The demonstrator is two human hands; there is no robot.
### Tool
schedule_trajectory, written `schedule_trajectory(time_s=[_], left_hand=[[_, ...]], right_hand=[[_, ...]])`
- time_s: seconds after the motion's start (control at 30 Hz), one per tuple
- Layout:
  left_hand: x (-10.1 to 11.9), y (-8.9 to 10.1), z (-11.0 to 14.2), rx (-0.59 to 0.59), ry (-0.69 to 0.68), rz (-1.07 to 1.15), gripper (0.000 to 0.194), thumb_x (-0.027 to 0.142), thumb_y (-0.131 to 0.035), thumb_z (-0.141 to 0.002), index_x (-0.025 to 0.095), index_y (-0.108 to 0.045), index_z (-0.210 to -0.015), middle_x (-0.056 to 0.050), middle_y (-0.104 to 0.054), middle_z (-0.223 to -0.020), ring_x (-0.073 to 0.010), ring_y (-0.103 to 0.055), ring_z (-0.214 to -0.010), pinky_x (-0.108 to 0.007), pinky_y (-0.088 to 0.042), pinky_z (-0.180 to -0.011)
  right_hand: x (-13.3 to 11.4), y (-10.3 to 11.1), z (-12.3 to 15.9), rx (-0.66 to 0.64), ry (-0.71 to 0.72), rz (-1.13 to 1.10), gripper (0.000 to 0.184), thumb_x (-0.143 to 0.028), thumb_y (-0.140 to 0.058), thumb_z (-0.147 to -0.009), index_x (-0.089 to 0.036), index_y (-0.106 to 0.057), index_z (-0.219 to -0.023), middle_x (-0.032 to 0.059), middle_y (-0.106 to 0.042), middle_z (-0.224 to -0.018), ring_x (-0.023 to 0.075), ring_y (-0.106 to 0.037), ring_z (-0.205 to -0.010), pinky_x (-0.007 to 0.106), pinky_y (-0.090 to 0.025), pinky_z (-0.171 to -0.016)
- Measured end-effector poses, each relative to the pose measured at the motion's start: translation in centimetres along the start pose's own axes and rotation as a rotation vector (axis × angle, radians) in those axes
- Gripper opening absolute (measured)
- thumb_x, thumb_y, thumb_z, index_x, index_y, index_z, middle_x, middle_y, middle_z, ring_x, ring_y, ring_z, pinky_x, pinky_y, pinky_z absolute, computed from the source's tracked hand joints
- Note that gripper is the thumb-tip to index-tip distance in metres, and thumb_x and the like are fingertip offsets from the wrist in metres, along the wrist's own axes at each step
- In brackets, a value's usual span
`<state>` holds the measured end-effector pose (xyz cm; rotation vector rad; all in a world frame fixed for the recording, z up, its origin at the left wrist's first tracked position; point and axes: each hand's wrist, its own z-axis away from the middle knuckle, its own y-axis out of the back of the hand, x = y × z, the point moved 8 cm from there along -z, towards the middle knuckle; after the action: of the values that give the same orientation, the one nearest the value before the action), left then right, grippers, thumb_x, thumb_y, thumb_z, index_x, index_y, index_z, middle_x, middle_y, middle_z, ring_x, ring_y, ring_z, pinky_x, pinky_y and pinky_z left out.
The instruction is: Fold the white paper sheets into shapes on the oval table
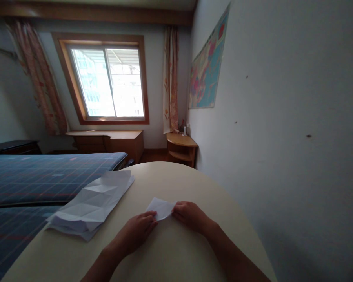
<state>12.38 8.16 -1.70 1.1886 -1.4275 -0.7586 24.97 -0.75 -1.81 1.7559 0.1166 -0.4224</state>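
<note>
A small folded sheet of white paper (161, 207) lies on the round cream table (176, 250), between my two hands. My left hand (139, 230) grips its near left edge, fingers closed together with the thumb. At the opposite corner, my right hand (191, 214) pinches the paper between thumb and fingers. The undersides of the fingertips are hidden. To the left rests a stack of larger white sheets (97, 197), the top one marked with crossing fold creases.
A bed with a blue plaid mattress (47, 176) adjoins the table's left side. The white wall (282, 156) runs along the right. Beyond the table stand a corner shelf (181, 140) and a wooden desk (125, 135) under the window (108, 82).
</note>
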Motion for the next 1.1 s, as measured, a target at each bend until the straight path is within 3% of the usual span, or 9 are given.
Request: schedule_trajectory(time_s=[0.13, 0.33, 0.57, 0.67, 0.77, 0.87, 0.93, 1.1], left_hand=[[-0.6, 0.7, -0.1, 0.07, -0.002, 0.011, 0.028, 0.028, -0.038, -0.091, 0.023, -0.063, -0.101, -0.003, -0.065, -0.106, -0.017, -0.058, -0.1, -0.03, -0.043, -0.092], [-1.7, 1.1, -0.1, 0.014, 0.056, -0.062, 0.028, 0.029, -0.036, -0.091, 0.02, -0.061, -0.083, -0.005, -0.064, -0.086, -0.0172, -0.058, -0.083, -0.027, -0.043, -0.078], [-3.5, 1.5, 0.5, -0.03, 0.213, -0.266, 0.024, 0.032, -0.039, -0.089, 0.02, -0.056, -0.076, -0.003, -0.06, -0.087, -0.0171, -0.057, -0.083, -0.026, -0.041, -0.07], [-3.3, 1.7, 0.6, -0.004, 0.28, -0.329, 0.017, 0.026, -0.042, -0.085, 0.019, -0.057, -0.088, -0.005, -0.061, -0.092, -0.0199, -0.056, -0.088, -0.029, -0.043, -0.074], [-1.8, 1.6, 0.4, 0.123, 0.285, -0.433, 0.038, 0.012, -0.042, -0.079, 0.016, -0.049, -0.116, -0.01, -0.054, -0.119, -0.0223, -0.049, -0.109, -0.034, -0.038, -0.091], [0.8, -0.3, 0.1, 0.168, 0.159, -0.476, 0.054, 0.004, -0.036, -0.075, 0.015, -0.042, -0.128, -0.009, -0.036, -0.14, -0.0218, -0.032, -0.127, -0.037, -0.026, -0.105], [2.0, -2.1, 0.0, 0.136, 0.109, -0.453, 0.053, 0.01, -0.035, -0.08, 0.014, -0.037, -0.133, -0.008, -0.03, -0.144, -0.0221, -0.025, -0.132, -0.038, -0.024, -0.107], [1.6, -4.7, 0.4, 0.028, 0.23, -0.344, 0.057, 0.036, -0.03, -0.088, 0.012, -0.024, -0.14, -0.009, -0.021, -0.147, -0.0245, -0.018, -0.134, -0.044, -0.021, -0.108]], right_hand=[[0.7, 0.2, -0.3, 0.069, -0.029, -0.044, 0.024, -0.029, -0.042, -0.089, -0.019, -0.062, -0.097, 0.0061, -0.067, -0.091, 0.0183, -0.061, -0.085, 0.024, -0.04, -0.073], [1.8, 0.1, -0.6, 0.13, -0.078, -0.13, 0.022, -0.029, -0.041, -0.089, -0.021, -0.058, -0.101, 0.0045, -0.067, -0.09, 0.0156, -0.061, -0.081, 0.022, -0.039, -0.069], [2.7, 0.0, -0.7, 0.209, -0.142, -0.182, 0.018, -0.028, -0.045, -0.088, -0.019, -0.058, -0.098, 0.0058, -0.064, -0.09, 0.016, -0.059, -0.083, 0.023, -0.04, -0.074], [2.9, 0.0, -0.8, 0.232, -0.162, -0.191, 0.018, -0.028, -0.047, -0.087, -0.018, -0.058, -0.096, 0.0064, -0.063, -0.089, 0.0166, -0.059, -0.084, 0.024, -0.04, -0.076], [3.0, -0.1, -0.8, 0.248, -0.166, -0.194, 0.017, -0.028, -0.048, -0.086, -0.018, -0.059, -0.094, 0.0068, -0.063, -0.09, 0.0168, -0.058, -0.085, 0.024, -0.04, -0.076], [3.0, -0.2, -0.9, 0.258, -0.164, -0.19, 0.017, -0.028, -0.048, -0.086, -0.019, -0.059, -0.094, 0.0065, -0.063, -0.09, 0.0165, -0.059, -0.085, 0.024, -0.041, -0.076], [3.1, -0.4, -1.0, 0.262, -0.164, -0.183, 0.017, -0.028, -0.048, -0.086, -0.019, -0.059, -0.095, 0.0063, -0.063, -0.09, 0.0162, -0.059, -0.084, 0.024, -0.041, -0.076], [3.4, -0.4, -1.1, 0.269, -0.169, -0.147, 0.017, -0.027, -0.046, -0.087, -0.019, -0.06, -0.094, 0.0054, -0.064, -0.087, 0.0159, -0.059, -0.082, 0.024, -0.042, -0.074]])
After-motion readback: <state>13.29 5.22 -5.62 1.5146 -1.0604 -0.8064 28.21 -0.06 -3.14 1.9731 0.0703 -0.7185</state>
